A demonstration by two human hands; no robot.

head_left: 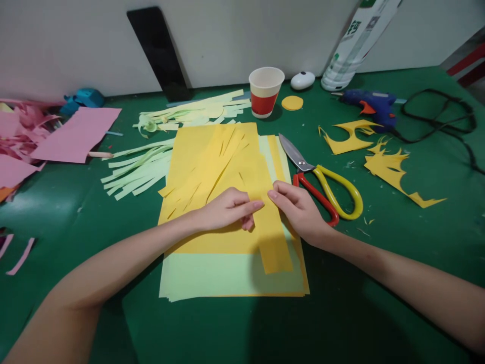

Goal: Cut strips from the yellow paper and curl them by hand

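Observation:
My left hand (231, 208) and my right hand (301, 212) meet over a stack of paper sheets, thumbs close together. Between them is a yellow paper strip (276, 253), pinched at its left edge by my left hand and at its right edge by my right. Under it lie a larger yellow sheet (212, 237) with several slits and thin cut strips on it, and pale green paper (227, 275). Scissors (303, 164) with one red and one yellow handle rest open beside my right hand.
Behind the stack stand a paper cup (264, 96) and fringed green paper (144, 167). Yellow scraps (394, 172) and a blue glue gun (371, 103) with a looping black cord lie right. Pink paper (79, 134) is at left; a plastic bottle (352, 48) leans on the wall.

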